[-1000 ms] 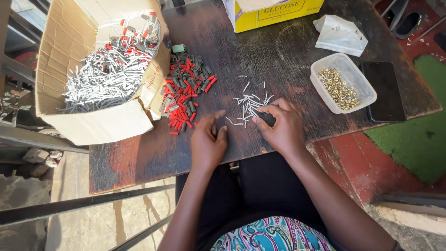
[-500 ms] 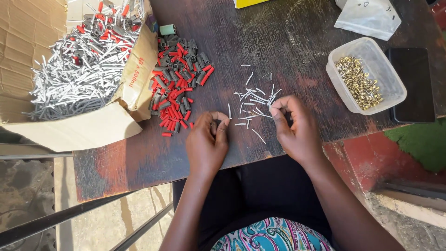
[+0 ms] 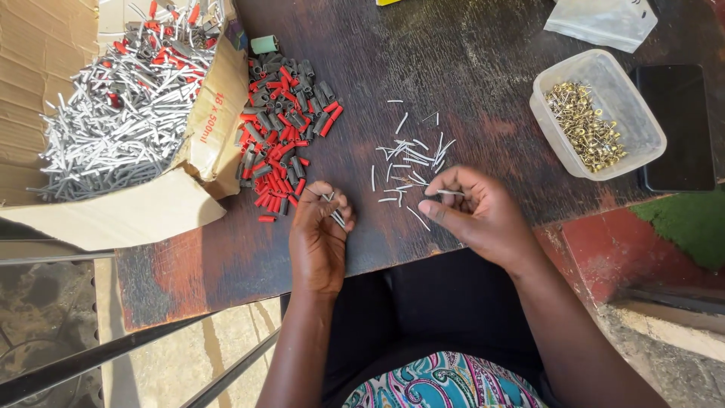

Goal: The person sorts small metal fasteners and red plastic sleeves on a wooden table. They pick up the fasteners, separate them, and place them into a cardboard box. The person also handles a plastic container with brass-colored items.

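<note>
Sitting at a dark, worn wooden table (image 3: 468, 68), I work with both hands over a loose scatter of thin silver pins (image 3: 411, 162). My left hand (image 3: 321, 234) is curled nearly closed, its fingers (image 3: 332, 202) folded around a small bundle of the same pins (image 3: 334, 215), whose tips poke out between thumb and forefinger. My right hand (image 3: 476, 211) rests just beside the scatter, its fingers bent inward and the thumb and forefinger pinched on a single pin (image 3: 447, 192) lying level at the near edge of the pile; the other fingers stay loosely curved, not flat.

Left of the scattered pins lies a heap of short red and dark grey sleeves (image 3: 283, 128), touching the torn flap of a cardboard box (image 3: 113, 219) that sits at the table's left end. The box holds a large tangle of silver rods mixed with a few red pieces (image 3: 121, 113). A small pale green cylinder (image 3: 264, 44) lies at the top of the sleeve heap. To my right stands a clear plastic tub (image 3: 642, 143) with a cluster of small brass-coloured parts (image 3: 585, 125) inside, and beside it a flat black slab (image 3: 676, 125). A clear plastic bag (image 3: 600, 19) lies at the far edge. My patterned top (image 3: 445, 381) shows at the bottom.
</note>
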